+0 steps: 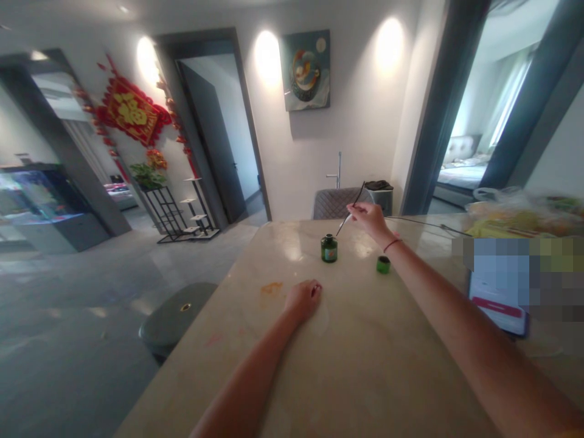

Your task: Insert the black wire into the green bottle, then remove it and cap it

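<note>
A small dark green glass bottle (329,249) with a label stands upright on the table, its neck uncovered. Above and to the right of it is my right hand (368,220), pinching a thin dark stick (359,196). The stick slants, its lower end close to the bottle's mouth; whether it touches cannot be made out. Something small and white shows just under my right fingers. My left hand (302,301) rests on the tabletop nearer to me, fingers curled in, with nothing visible in them. A short green cap (383,264) sits right of the bottle, below my right wrist.
The pale stone table (347,365) bears an orange stain left of my left hand. On the right lie a phone (499,304) with its screen lit and plastic bags (524,213). A grey stool (177,316) stands at the left edge, a quilted chair (335,202) at the far end.
</note>
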`<state>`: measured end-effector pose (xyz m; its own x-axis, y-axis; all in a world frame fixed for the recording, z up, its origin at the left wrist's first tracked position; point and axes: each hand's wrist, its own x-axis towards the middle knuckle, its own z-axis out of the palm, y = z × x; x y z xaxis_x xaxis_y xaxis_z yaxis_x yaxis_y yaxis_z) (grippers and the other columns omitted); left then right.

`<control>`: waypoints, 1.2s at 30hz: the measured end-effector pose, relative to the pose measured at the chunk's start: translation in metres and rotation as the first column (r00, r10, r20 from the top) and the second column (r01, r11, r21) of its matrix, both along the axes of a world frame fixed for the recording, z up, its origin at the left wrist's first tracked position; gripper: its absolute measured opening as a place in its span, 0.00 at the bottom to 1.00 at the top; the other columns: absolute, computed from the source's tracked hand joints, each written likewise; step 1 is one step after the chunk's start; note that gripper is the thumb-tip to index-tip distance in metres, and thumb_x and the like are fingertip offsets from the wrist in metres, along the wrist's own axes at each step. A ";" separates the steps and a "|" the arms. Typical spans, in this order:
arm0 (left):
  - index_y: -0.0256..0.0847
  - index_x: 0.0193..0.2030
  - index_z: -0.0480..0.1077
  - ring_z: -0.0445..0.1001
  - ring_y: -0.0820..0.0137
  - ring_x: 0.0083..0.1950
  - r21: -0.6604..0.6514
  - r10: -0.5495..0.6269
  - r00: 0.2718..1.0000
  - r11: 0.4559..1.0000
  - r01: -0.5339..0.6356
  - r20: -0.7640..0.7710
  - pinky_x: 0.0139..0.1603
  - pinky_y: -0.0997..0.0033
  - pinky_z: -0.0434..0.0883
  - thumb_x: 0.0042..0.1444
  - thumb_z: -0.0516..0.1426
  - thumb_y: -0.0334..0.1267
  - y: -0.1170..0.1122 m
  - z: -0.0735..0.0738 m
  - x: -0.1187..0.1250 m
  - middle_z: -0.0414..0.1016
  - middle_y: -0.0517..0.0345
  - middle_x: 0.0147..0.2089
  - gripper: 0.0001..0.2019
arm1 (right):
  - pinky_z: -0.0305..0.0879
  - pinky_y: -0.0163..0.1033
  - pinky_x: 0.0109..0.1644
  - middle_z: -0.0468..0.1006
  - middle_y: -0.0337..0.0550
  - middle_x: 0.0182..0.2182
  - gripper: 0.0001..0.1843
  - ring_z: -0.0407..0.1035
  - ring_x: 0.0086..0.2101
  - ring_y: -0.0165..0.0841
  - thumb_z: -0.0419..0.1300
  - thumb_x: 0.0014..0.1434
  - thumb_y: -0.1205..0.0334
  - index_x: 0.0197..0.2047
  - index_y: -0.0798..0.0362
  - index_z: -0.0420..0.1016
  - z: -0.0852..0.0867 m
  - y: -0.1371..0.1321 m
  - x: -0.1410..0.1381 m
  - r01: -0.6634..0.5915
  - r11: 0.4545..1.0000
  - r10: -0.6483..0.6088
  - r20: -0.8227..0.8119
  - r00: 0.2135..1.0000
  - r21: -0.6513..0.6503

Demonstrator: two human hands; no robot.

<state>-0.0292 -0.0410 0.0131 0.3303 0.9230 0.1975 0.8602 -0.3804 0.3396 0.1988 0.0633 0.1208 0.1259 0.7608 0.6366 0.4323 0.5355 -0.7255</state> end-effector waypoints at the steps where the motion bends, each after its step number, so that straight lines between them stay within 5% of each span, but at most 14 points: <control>1: 0.41 0.37 0.70 0.70 0.70 0.36 0.005 0.000 1.000 1.000 0.000 -0.002 0.36 0.74 0.62 0.56 0.45 0.39 0.000 0.000 0.000 0.75 0.55 0.36 0.13 | 0.63 0.34 0.29 0.77 0.47 0.26 0.20 0.69 0.25 0.32 0.56 0.51 0.51 0.33 0.61 0.76 -0.007 -0.006 0.003 -0.001 1.000 0.002 0.055 0.999 -0.009; 8: 0.41 0.39 0.71 0.70 0.70 0.38 -0.005 0.006 1.000 1.000 -0.006 -0.001 0.38 0.74 0.63 0.56 0.46 0.39 -0.001 0.002 0.000 0.75 0.55 0.38 0.13 | 0.62 0.34 0.33 0.76 0.46 0.28 0.11 0.68 0.28 0.31 0.57 0.50 0.59 0.30 0.58 0.77 -0.065 -0.035 0.014 -0.104 0.983 0.157 0.403 0.902 -0.149; 18: 0.41 0.39 0.71 0.70 0.71 0.37 0.003 0.002 1.000 1.000 -0.002 -0.006 0.38 0.74 0.63 0.56 0.46 0.39 0.000 -0.001 0.000 0.75 0.55 0.37 0.14 | 0.61 0.33 0.34 0.74 0.43 0.27 0.14 0.67 0.28 0.29 0.51 0.41 0.77 0.26 0.56 0.76 -0.109 -0.071 0.031 -0.250 0.892 0.442 0.610 0.658 -0.377; 26: 0.41 0.39 0.70 0.70 0.71 0.38 0.013 -0.006 1.000 1.000 0.006 -0.005 0.38 0.74 0.63 0.57 0.45 0.39 0.001 -0.002 0.000 0.75 0.56 0.38 0.14 | 0.61 0.34 0.36 0.75 0.43 0.28 0.16 0.67 0.30 0.30 0.49 0.41 0.78 0.27 0.56 0.75 -0.108 -0.089 0.033 -0.246 0.864 0.485 0.597 0.639 -0.438; 36: 0.41 0.40 0.70 0.71 0.70 0.40 -0.011 -0.002 1.000 1.000 0.002 -0.003 0.41 0.73 0.63 0.56 0.46 0.38 0.001 -0.001 0.001 0.75 0.55 0.40 0.14 | 0.60 0.36 0.38 0.75 0.47 0.31 0.10 0.68 0.32 0.33 0.51 0.49 0.71 0.28 0.56 0.74 -0.103 -0.092 0.031 -0.082 0.906 0.357 0.645 0.676 -0.415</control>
